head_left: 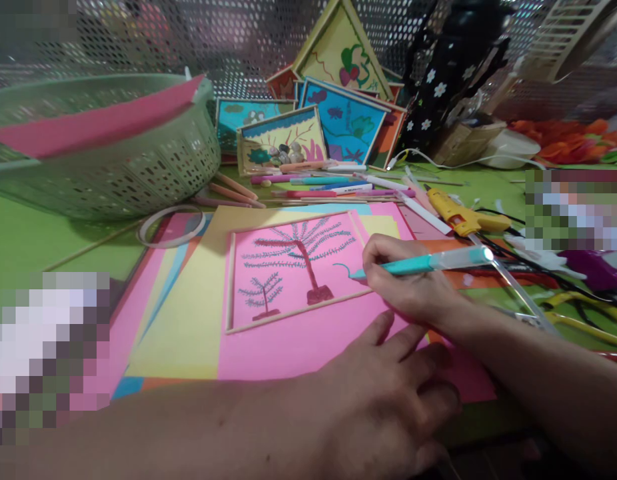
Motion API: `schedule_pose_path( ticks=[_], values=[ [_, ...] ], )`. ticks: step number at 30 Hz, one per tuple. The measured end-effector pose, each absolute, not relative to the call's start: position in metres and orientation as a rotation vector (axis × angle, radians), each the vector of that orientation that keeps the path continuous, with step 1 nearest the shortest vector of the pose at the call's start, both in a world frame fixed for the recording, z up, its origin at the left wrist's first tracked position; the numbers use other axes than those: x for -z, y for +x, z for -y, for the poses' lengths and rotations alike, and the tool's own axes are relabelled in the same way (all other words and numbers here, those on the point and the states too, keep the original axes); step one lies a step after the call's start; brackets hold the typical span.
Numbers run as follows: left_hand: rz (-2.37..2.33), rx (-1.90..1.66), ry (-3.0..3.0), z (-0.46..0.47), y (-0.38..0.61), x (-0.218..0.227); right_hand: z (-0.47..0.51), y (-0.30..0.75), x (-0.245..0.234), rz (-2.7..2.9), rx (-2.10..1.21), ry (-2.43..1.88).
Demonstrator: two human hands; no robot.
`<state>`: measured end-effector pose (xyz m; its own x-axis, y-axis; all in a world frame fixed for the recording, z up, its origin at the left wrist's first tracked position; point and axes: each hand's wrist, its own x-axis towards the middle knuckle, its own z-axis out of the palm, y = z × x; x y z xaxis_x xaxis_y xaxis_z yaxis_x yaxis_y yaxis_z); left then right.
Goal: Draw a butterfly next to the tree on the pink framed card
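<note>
In my right hand point(408, 280) is a turquoise felt-tip pen point(413, 265), its tip at a short curved turquoise line on the pink paper point(278, 357). A thin pale stick frame point(288, 315) borders the drawing, which has a large palm-like tree point(308, 267) with a dark red trunk and a smaller tree point(265, 297) at its left. My left hand point(388, 393) lies across the lower part of the paper, fingers spread, just below my right hand. The right end of the frame is hidden behind my right hand.
Several markers point(328, 181) lie behind the paper, before framed pictures point(346, 120). At left stands a pale green basket point(138, 160) with a tape roll point(171, 227) near it. A yellow glue gun point(458, 213) and yellow-handled scissors point(583, 313) are at right. Coloured sheets point(183, 320) lie underneath.
</note>
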<state>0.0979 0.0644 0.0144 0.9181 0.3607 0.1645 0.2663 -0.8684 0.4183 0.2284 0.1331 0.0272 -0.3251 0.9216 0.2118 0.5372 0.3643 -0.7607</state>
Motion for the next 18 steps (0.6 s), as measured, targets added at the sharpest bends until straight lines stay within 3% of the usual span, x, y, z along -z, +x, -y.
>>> schedule_pose_path(
  ticks=[18],
  values=[
    [-0.459,-0.417,2.697,-0.0635,0.098,-0.011,-0.1298,0.225,-0.0277,1.995,-0.818,-1.289]
  ],
)
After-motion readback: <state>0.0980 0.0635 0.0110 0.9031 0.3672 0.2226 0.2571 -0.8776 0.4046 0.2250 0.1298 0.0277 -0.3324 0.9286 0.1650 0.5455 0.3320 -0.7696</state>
